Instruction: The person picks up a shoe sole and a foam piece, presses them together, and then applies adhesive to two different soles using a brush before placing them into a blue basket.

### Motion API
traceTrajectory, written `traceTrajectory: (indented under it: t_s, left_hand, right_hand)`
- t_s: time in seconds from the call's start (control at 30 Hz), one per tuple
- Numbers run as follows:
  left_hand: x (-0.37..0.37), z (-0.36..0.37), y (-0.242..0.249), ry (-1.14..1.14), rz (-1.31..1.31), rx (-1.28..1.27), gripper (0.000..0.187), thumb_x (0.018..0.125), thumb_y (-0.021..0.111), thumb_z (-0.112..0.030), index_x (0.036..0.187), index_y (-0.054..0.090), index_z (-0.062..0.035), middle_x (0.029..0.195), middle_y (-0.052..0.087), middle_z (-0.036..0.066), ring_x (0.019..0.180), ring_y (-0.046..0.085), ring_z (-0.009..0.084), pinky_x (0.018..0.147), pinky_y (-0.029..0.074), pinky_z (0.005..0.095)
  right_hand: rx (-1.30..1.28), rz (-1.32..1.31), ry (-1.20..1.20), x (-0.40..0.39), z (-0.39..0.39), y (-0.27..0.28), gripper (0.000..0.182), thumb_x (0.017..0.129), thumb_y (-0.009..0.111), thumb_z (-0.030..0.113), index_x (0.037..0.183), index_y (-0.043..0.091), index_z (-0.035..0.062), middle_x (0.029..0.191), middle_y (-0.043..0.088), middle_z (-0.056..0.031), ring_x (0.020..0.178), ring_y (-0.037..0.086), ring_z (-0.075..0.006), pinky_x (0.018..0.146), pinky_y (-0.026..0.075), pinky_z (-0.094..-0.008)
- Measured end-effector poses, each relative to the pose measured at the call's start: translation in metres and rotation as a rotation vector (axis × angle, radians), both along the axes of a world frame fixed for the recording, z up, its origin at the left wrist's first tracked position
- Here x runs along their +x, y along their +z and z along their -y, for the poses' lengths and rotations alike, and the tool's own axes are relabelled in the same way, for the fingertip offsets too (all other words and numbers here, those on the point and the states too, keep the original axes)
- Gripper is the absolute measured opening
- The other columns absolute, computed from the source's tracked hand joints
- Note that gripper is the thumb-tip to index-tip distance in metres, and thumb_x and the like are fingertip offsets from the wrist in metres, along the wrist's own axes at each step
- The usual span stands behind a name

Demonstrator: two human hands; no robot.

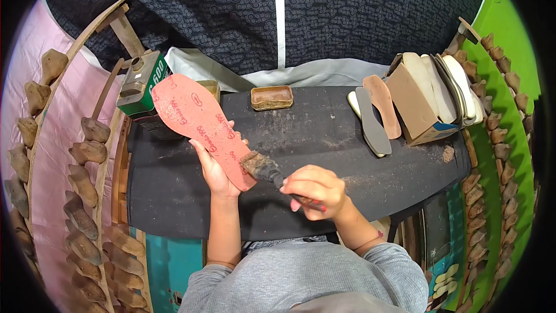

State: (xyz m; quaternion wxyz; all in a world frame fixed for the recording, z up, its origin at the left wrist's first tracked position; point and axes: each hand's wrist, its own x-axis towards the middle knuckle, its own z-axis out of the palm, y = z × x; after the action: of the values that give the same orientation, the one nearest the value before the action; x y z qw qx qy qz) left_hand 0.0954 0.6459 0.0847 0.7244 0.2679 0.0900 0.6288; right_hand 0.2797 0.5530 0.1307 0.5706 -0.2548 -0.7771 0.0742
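Observation:
A pink-red insole (pixel 197 122) with handwritten marks is held up at a tilt by my left hand (pixel 215 168), whose thumb lies along its near edge while the other fingers are mostly behind it. Wet-looking shine shows on its wide upper end. My right hand (pixel 315 192) is closed around the handle of a dark, worn brush (pixel 263 168). The bristles touch the insole near its narrow lower end. Beyond the hands, a small brown rectangular dish (pixel 272 98) sits on the black-covered table (pixel 301 133).
Left, a green metal can (pixel 142 84) stands at the table edge. Right, grey and tan insoles (pixel 375 119) lie beside a cardboard box (pixel 414 101) of more soles. Racks of wooden shoe lasts (pixel 84 185) flank both sides. Crumbs (pixel 447 153) lie at the table's right end.

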Motion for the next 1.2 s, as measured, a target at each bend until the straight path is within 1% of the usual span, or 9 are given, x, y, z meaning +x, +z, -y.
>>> traceTrajectory:
  t_s: [0.1,0.37,0.43,0.57,0.63,0.73,0.97,1.03,1.2]
  left_hand:
    - [0.003,-0.001,0.006,0.073,0.012,-0.017,0.065,0.096,0.028,-0.059,0.128,0.044,-0.0047,0.111,0.056,0.011,0.086,0.055,0.0217,0.075,0.051,0.0372]
    - [0.001,-0.003,0.003,0.147,0.052,-0.013,0.064,0.096,0.028,-0.058,0.132,0.042,-0.0074,0.114,0.056,0.011,0.090,0.056,0.0222,0.078,0.050,0.0381]
    - [0.003,-0.002,0.005,0.153,0.049,-0.011,0.064,0.096,0.029,-0.058,0.132,0.042,-0.0076,0.114,0.055,0.011,0.091,0.056,0.0224,0.078,0.050,0.0382]
    - [0.005,-0.003,0.007,0.207,0.038,-0.019,0.063,0.096,0.030,-0.058,0.132,0.041,-0.0076,0.115,0.054,0.012,0.092,0.056,0.0231,0.079,0.050,0.0390]
    - [0.002,-0.006,0.005,0.171,0.074,-0.004,0.063,0.096,0.030,-0.058,0.132,0.041,-0.0074,0.115,0.054,0.011,0.092,0.056,0.0231,0.078,0.050,0.0391]
    - [0.000,-0.004,0.005,0.138,0.105,0.008,0.063,0.096,0.029,-0.058,0.132,0.041,-0.0070,0.114,0.053,0.011,0.092,0.056,0.0233,0.078,0.050,0.0393]
    - [-0.001,-0.005,0.004,0.146,0.096,0.018,0.064,0.096,0.029,-0.058,0.131,0.041,-0.0066,0.114,0.053,0.012,0.092,0.055,0.0241,0.077,0.050,0.0389]
    - [-0.001,-0.005,0.003,0.153,0.086,0.013,0.064,0.096,0.029,-0.058,0.131,0.041,-0.0065,0.114,0.054,0.012,0.091,0.055,0.0239,0.077,0.050,0.0387]
    - [0.002,-0.001,0.006,0.089,0.112,0.012,0.064,0.096,0.029,-0.059,0.131,0.042,-0.0064,0.114,0.054,0.012,0.090,0.055,0.0233,0.077,0.050,0.0383]
  right_hand:
    - [-0.005,0.017,0.052,-0.001,0.004,-0.009,0.036,0.059,0.076,0.001,0.093,0.065,-0.0002,0.085,0.063,-0.0121,0.070,0.063,-0.0267,0.060,0.052,-0.0328]
    - [-0.093,-0.109,0.153,0.004,0.008,-0.006,0.028,0.059,0.076,0.004,0.085,0.066,0.0007,0.079,0.064,-0.0101,0.067,0.064,-0.0250,0.059,0.052,-0.0327]
    - [0.062,-0.041,0.000,0.002,0.007,-0.005,0.029,0.060,0.076,0.006,0.086,0.066,0.0004,0.079,0.063,-0.0098,0.066,0.063,-0.0253,0.058,0.052,-0.0325]
    - [0.068,0.067,0.039,-0.007,0.005,-0.008,0.032,0.058,0.077,0.006,0.088,0.065,-0.0003,0.083,0.062,-0.0111,0.067,0.063,-0.0259,0.058,0.052,-0.0333]
    - [0.042,0.052,0.080,-0.006,0.005,-0.006,0.024,0.063,0.077,0.010,0.082,0.067,-0.0008,0.076,0.063,-0.0098,0.065,0.065,-0.0232,0.058,0.053,-0.0300]
    - [-0.052,-0.033,0.132,-0.001,0.001,-0.012,0.024,0.056,0.070,-0.001,0.080,0.067,-0.0013,0.074,0.063,-0.0101,0.065,0.065,-0.0239,0.057,0.053,-0.0307]
    - [0.009,-0.002,-0.118,0.012,-0.005,-0.001,0.020,0.074,0.074,0.016,0.081,0.067,-0.0008,0.075,0.062,-0.0104,0.063,0.064,-0.0235,0.056,0.052,-0.0302]
    - [0.001,-0.072,-0.030,0.013,-0.001,0.001,0.030,0.056,0.074,-0.001,0.084,0.066,-0.0008,0.077,0.062,-0.0106,0.066,0.063,-0.0252,0.057,0.051,-0.0322]
    - [0.022,0.065,0.117,0.001,0.006,-0.001,0.035,0.054,0.073,-0.001,0.088,0.065,-0.0007,0.079,0.062,-0.0109,0.067,0.063,-0.0272,0.057,0.052,-0.0333]
